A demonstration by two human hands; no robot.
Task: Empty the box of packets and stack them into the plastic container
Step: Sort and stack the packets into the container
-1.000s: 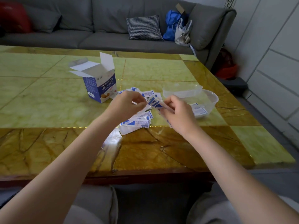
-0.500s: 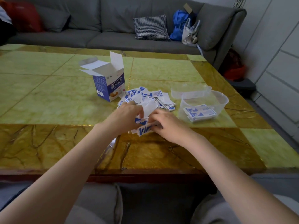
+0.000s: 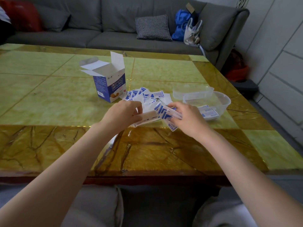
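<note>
Mid-frame, left hand (image 3: 124, 114) curled around a few pale packets, thumb on top; right hand (image 3: 185, 117) just beside it, fingers pinching a fanned bunch (image 3: 164, 112) of blue-and-white packets above the worktop (image 3: 49, 99). Behind both hands, a loose pile (image 3: 147, 96) of packets spread flat on the green stone. Left of the pile and touching its edge — the box (image 3: 109, 84), upright, flaps open, blue front facing the lower right. At right of centre, the container (image 3: 218, 99), clear plastic, with a short stack (image 3: 209, 112) of packets lying inside at its near end; clear lid (image 3: 192, 92) just behind, touching or overlapping the container's far rim — cannot tell which. Along the top of the frame, a grey sofa (image 3: 101, 35) with a checked cushion (image 3: 153, 27) and a blue bag (image 3: 181, 23).
</note>
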